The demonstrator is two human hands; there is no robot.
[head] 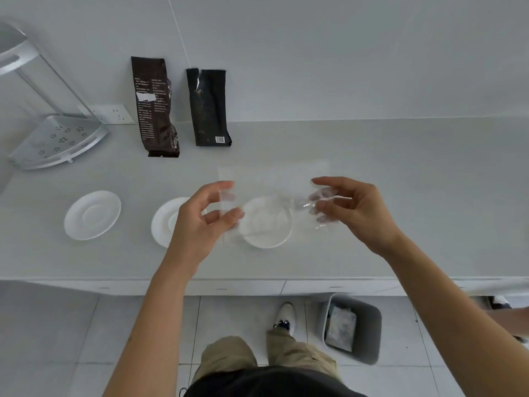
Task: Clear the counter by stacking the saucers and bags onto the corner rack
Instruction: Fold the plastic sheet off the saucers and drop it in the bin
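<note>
Tabletop (400, 196): light grey, runs L–R across view, wall behind.

Corner rack (57, 141): qty 1, far L against wall. Lower shelf perforated, bare. Upper shelf partly in frame at top L.

Clear plastic bag (272, 179): qty 1, held flat above tabletop centre, long axis L–R. Transparent; edges hard to trace.

Dark bags: qty 2, both upright, leaning on wall, long axis vertical. Brown bag (154, 107) w/ printed text, taller, on L. Black bag (210, 110) w/ barcode at lower R, torn at top, just beside brown one on R.

Saucers: qty 3, white, in a row L–R near tabletop front. Left saucer (92, 215) stands apart. Middle saucer (166, 222) partly hidden by left hand. Right saucer (267, 222) seen through clear bag.

Hands: qty 2. Left hand (200, 222) pinches L end of clear bag betw. thumb and fingers. Right hand (352, 210) pinches R end, fingers curled.

Floor: grey bin (366, 330), qty 1, below tabletop edge, R of person's shoe (286, 313).
</note>
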